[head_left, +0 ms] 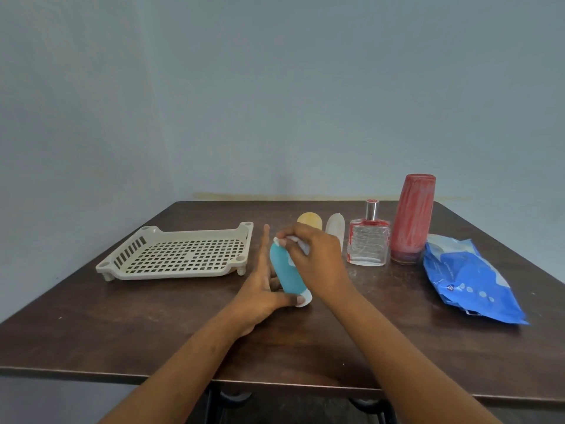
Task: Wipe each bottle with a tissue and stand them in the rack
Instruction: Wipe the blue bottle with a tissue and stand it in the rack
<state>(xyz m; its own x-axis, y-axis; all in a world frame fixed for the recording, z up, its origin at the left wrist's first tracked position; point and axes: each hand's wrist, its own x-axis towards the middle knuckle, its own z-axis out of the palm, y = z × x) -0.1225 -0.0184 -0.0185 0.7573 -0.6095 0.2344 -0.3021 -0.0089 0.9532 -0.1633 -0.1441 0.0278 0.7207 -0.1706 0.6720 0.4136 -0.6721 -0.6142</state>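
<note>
- Teal bottle (286,272): smooth, rounded plastic with a white cap (306,298) at its lower end. It is tilted over the middle of the dark wooden table (305,341), between the two hands.
- The left hand (260,289) grips the bottle, with the thumb braced on the cap, the index finger straight up and the other fingers behind the body.
- The right hand (318,258) curls over the bottle's upper end and pinches a crumpled white tissue (298,243) against it.
- The rack (180,255) is a cream plastic tray with a square-holed floor and short feet. It sits just left of the hands.
- Behind the right hand stand a yellow round-topped bottle (310,220) and a pale translucent one (335,226).
- To their right are a square clear-glass perfume bottle (368,244) with a silver neck, then a tall red bottle (412,218) with a streaky surface.
- A crinkled glossy blue tissue pack (467,280) lies at far right.
</note>
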